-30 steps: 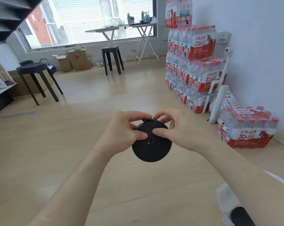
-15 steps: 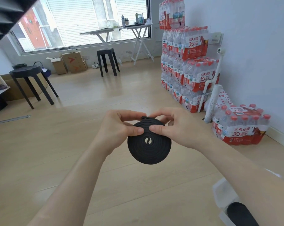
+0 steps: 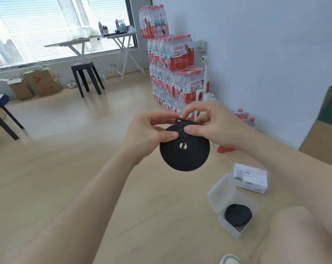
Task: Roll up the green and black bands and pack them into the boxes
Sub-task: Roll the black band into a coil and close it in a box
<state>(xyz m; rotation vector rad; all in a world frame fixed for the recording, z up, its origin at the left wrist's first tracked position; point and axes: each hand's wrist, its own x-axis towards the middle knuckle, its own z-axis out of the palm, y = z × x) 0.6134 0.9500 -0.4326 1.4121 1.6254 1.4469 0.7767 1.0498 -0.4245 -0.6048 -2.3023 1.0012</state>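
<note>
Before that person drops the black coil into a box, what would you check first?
1. Coil wound flat: the black band is a neat spiral. Ok.
2. Grip: the left hand and right hand both pinch its upper edge. Ok.
3. Loose end: a small loop sticks up at the top; whether it is tucked in, cannot tell.
4. Nearest box free: the open clear box already holds a black roll. Not ok.
5. Second box: the labelled box behind it is closed; contents, cannot tell.

Bare forearms (image 3: pixel 96 187), short-nailed fingers (image 3: pixel 170 134), bare knee (image 3: pixel 302 235), pale shoe toe (image 3: pixel 230 259)
</note>
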